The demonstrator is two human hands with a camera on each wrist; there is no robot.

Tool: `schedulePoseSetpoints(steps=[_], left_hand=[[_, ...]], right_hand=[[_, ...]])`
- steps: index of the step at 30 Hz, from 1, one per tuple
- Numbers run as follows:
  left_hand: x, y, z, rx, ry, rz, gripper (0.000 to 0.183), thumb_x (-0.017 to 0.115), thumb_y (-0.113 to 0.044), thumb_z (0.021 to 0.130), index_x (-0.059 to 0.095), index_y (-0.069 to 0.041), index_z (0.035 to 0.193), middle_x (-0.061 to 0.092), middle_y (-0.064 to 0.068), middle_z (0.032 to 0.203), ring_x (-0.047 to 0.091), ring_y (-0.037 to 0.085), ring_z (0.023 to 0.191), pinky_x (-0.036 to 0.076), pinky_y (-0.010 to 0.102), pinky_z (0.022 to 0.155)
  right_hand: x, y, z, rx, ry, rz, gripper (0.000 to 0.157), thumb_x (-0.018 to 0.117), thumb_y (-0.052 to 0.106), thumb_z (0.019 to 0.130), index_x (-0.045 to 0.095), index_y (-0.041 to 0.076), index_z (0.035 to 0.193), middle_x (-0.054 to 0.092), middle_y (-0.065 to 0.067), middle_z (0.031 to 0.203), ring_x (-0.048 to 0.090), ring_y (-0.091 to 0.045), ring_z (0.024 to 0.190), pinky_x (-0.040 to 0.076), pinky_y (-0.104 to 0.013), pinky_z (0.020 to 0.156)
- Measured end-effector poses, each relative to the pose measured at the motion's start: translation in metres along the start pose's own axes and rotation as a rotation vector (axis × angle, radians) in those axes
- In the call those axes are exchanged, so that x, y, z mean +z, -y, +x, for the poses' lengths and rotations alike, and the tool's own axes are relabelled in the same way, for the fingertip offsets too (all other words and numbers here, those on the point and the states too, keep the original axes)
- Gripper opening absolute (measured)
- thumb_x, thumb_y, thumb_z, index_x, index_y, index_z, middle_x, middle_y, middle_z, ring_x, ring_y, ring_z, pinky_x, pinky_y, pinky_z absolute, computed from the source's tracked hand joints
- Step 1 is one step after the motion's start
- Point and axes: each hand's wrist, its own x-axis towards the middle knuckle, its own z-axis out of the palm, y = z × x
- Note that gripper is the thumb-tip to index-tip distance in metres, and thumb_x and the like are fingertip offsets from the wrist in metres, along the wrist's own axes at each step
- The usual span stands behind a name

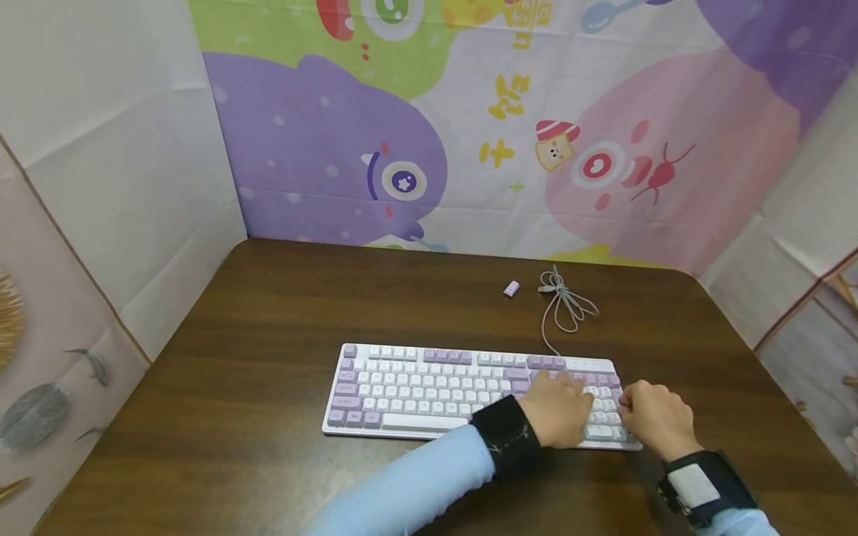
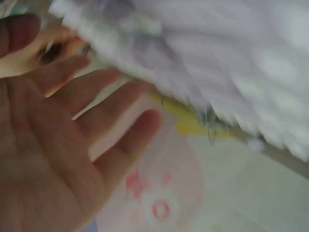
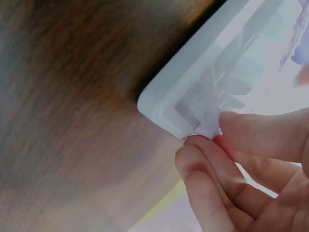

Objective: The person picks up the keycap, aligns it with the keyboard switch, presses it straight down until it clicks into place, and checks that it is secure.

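A white and lilac keyboard (image 1: 422,423) lies on the brown table. My left hand (image 1: 559,413) rests over its right part, fingers reaching across the keys. In the left wrist view, the left palm (image 2: 53,140) faces the camera with fingers fairly straight, and the keys are blurred. At the keyboard's right end, my right hand (image 1: 660,417) has its fingers curled. The right wrist view shows the right hand's thumb and fingertips (image 3: 241,128) pinching a small pale lilac keycap (image 3: 208,127) by the keyboard corner, beside a greyish recess; the fingers partly hide the keycap.
A bundled grey cable (image 1: 555,284) runs from the keyboard's back edge. Left of it lies a small lilac and white piece (image 1: 512,289). A cartoon-printed cloth (image 1: 402,134) hangs behind the table (image 1: 268,320), with pale cloth at both sides.
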Motion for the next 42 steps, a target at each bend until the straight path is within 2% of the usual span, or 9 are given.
schedulePoseSetpoints(steps=[3, 8, 14, 20, 24, 28, 34, 39, 42], left_hand=[[-0.005, 0.040, -0.037, -0.065, 0.026, -0.080, 0.054, 0.055, -0.045, 0.086, 0.046, -0.025, 0.135, 0.047, -0.004, 0.140, 0.048, 0.016, 0.125, 0.041, 0.036, 0.097], [0.001, 0.116, -0.102, -0.276, 0.088, -0.223, 0.083, 0.067, -0.053, 0.076, 0.037, -0.012, 0.142, 0.045, 0.014, 0.142, 0.045, 0.032, 0.128, 0.040, 0.045, 0.100], [0.021, 0.175, -0.149, -0.460, 0.125, -0.332, 0.102, 0.076, -0.054, 0.065, 0.033, -0.005, 0.142, 0.045, 0.023, 0.138, 0.047, 0.040, 0.123, 0.042, 0.051, 0.093], [0.042, 0.186, -0.169, -0.515, 0.134, -0.430, 0.116, 0.086, -0.049, 0.052, 0.030, -0.004, 0.144, 0.040, 0.030, 0.137, 0.049, 0.042, 0.117, 0.043, 0.053, 0.088], [0.053, 0.185, -0.173, -0.539, 0.110, -0.453, 0.129, 0.090, -0.044, 0.044, 0.023, 0.001, 0.144, 0.042, 0.029, 0.132, 0.053, 0.040, 0.110, 0.046, 0.052, 0.083], [0.060, 0.185, -0.174, -0.587, 0.072, -0.454, 0.134, 0.092, -0.040, 0.040, 0.021, 0.010, 0.141, 0.047, 0.027, 0.121, 0.056, 0.036, 0.098, 0.048, 0.049, 0.078], [0.070, 0.189, -0.178, -0.600, 0.034, -0.463, 0.129, 0.091, -0.044, 0.040, 0.027, 0.014, 0.137, 0.048, 0.025, 0.116, 0.058, 0.032, 0.087, 0.050, 0.047, 0.073], [0.077, 0.190, -0.183, -0.604, 0.014, -0.475, 0.126, 0.090, -0.048, 0.041, 0.032, 0.014, 0.134, 0.046, 0.022, 0.115, 0.057, 0.030, 0.083, 0.050, 0.047, 0.071], [0.081, 0.188, -0.187, -0.613, 0.006, -0.485, 0.125, 0.089, -0.050, 0.041, 0.034, 0.013, 0.134, 0.046, 0.021, 0.115, 0.057, 0.029, 0.080, 0.049, 0.046, 0.068]], right_hand=[[0.001, 0.004, 0.001, -0.005, 0.014, -0.007, 0.006, 0.065, 0.010, 0.077, 0.066, 0.006, 0.073, 0.056, -0.007, 0.063, 0.047, -0.021, 0.056, 0.034, -0.034, 0.047], [0.000, 0.007, 0.001, -0.024, -0.003, -0.042, 0.009, 0.063, 0.008, 0.077, 0.063, 0.005, 0.068, 0.054, -0.007, 0.060, 0.045, -0.022, 0.055, 0.033, -0.034, 0.045], [-0.006, 0.005, 0.005, -0.072, 0.025, -0.081, 0.021, 0.060, 0.006, 0.073, 0.051, 0.011, 0.055, 0.042, -0.001, 0.055, 0.039, -0.019, 0.053, 0.028, -0.032, 0.045], [-0.015, 0.014, 0.013, -0.007, 0.120, -0.131, 0.013, 0.060, 0.012, 0.075, 0.058, 0.004, 0.065, 0.050, -0.007, 0.060, 0.045, -0.024, 0.056, 0.034, -0.036, 0.047], [-0.025, 0.031, 0.023, 0.016, 0.063, -0.144, 0.023, 0.062, 0.021, 0.080, 0.061, -0.001, 0.071, 0.057, -0.017, 0.064, 0.052, -0.032, 0.058, 0.038, -0.041, 0.047], [-0.028, 0.054, 0.045, -0.089, -0.005, -0.099, 0.028, 0.064, 0.026, 0.082, 0.066, -0.002, 0.082, 0.064, -0.023, 0.078, 0.059, -0.040, 0.067, 0.042, -0.045, 0.048], [-0.007, 0.087, 0.096, -0.311, 0.090, 0.048, 0.049, 0.058, 0.026, 0.088, 0.054, -0.010, 0.121, 0.059, -0.029, 0.117, 0.060, -0.044, 0.096, 0.048, -0.050, 0.073], [0.007, 0.104, 0.126, -0.359, 0.095, 0.003, 0.050, 0.053, 0.020, 0.090, 0.048, -0.014, 0.125, 0.044, -0.036, 0.132, 0.044, -0.050, 0.121, 0.037, -0.056, 0.098], [0.013, 0.112, 0.139, -0.358, 0.093, -0.049, 0.048, 0.052, 0.017, 0.090, 0.047, -0.015, 0.125, 0.040, -0.037, 0.134, 0.040, -0.052, 0.122, 0.035, -0.056, 0.100]])
